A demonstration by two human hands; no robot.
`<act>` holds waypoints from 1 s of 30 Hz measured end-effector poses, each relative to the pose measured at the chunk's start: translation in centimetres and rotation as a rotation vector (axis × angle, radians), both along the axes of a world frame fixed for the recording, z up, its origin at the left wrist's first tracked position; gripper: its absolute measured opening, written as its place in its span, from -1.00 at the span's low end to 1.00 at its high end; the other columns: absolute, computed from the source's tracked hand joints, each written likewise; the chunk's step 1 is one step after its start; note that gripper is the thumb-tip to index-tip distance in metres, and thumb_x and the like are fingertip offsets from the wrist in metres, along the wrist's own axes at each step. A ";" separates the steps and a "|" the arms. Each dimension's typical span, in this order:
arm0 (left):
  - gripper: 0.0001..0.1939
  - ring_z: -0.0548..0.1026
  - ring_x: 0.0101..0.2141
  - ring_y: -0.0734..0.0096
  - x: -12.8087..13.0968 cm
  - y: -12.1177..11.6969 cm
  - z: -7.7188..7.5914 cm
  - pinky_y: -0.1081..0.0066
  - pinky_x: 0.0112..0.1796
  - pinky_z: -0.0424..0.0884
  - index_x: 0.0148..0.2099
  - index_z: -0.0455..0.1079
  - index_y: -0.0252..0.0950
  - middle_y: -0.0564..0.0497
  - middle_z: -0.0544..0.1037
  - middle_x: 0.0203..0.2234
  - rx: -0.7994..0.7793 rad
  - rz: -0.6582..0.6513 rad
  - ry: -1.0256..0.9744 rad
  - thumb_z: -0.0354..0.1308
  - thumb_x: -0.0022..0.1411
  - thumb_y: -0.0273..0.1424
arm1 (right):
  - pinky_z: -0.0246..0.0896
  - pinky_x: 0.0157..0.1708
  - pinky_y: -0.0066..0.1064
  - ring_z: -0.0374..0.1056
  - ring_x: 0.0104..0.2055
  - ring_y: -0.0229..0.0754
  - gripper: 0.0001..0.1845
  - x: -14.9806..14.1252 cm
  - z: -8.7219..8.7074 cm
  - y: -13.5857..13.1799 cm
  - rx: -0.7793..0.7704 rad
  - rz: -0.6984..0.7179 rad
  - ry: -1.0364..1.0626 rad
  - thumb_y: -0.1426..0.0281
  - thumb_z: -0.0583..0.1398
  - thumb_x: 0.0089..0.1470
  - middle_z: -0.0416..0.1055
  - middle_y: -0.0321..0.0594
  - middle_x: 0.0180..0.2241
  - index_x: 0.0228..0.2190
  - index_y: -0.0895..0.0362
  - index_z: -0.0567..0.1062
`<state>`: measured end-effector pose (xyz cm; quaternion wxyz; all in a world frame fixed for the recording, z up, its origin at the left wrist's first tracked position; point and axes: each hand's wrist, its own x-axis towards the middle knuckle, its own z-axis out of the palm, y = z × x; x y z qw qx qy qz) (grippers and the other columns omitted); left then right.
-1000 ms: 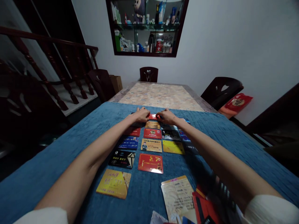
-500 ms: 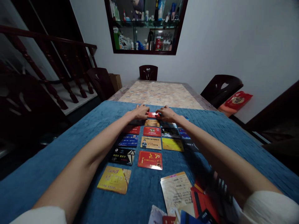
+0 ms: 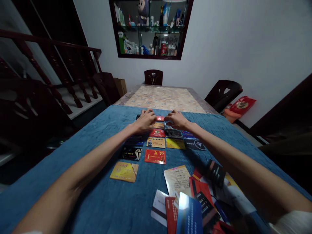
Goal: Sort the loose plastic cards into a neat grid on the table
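Small printed cards lie in rows on a blue cloth. At the far end, a red card (image 3: 160, 118) lies flat between my two hands. My left hand (image 3: 146, 121) is at its left edge, fingers loosely bent, and covers part of the cards below it. My right hand (image 3: 177, 120) is at the card's right edge, with thumb and fingers apart. Whether the fingertips touch the card I cannot tell. Nearer are a gold VIP card (image 3: 156, 142), a yellow card (image 3: 175, 143), a black card (image 3: 131, 153), a red card with gold print (image 3: 155, 156) and a gold card (image 3: 124, 171).
A loose heap of cards, with a blue card (image 3: 189, 214) on top, lies at the near right under my right forearm. The blue cloth (image 3: 97, 201) covers the near part of the patterned table (image 3: 165, 97). Dark chairs (image 3: 153, 77) stand around it.
My fingers have drawn back from the far red card to its two sides, and more of its face shows. The view has shifted, so more of the near heap is visible.
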<state>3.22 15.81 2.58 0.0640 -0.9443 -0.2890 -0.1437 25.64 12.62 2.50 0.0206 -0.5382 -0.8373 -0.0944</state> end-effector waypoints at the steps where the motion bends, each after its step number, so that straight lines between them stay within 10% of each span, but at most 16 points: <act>1: -0.82 0.22 0.11 -0.03 0.1 -1.0 0.1 -0.01 0.00 0.13 -0.18 0.44 -0.31 -0.18 0.50 -0.13 0.004 -0.009 -0.009 0.02 0.24 -0.47 | 0.06 -0.20 -0.23 0.18 0.04 0.11 -0.64 0.0 0.2 -0.8 0.002 0.001 0.003 0.32 0.18 0.15 0.47 -0.07 -0.04 -0.01 0.01 0.51; 17: -0.80 0.20 0.16 0.00 1.5 -15.7 -1.5 -0.06 0.09 0.11 -0.10 0.45 -0.27 -0.13 0.50 -0.04 -0.089 -0.198 -0.089 0.07 0.25 -0.47 | 0.03 -0.11 -0.16 0.17 0.05 0.07 -0.76 2.0 -1.5 -14.9 0.036 0.059 0.125 0.36 0.18 0.18 0.52 -0.11 -0.13 -0.12 0.01 0.56; 30: -0.79 0.22 0.13 0.02 -0.4 -20.7 -3.7 0.00 0.04 0.21 -0.10 0.46 -0.16 -0.10 0.47 -0.03 -0.116 -0.278 -0.001 -0.01 0.38 -0.34 | 0.09 -0.02 -0.02 0.16 0.08 0.09 -0.70 -0.7 -3.8 -22.5 -0.057 0.080 0.263 0.27 0.08 0.27 0.49 -0.08 -0.06 -0.04 0.00 0.51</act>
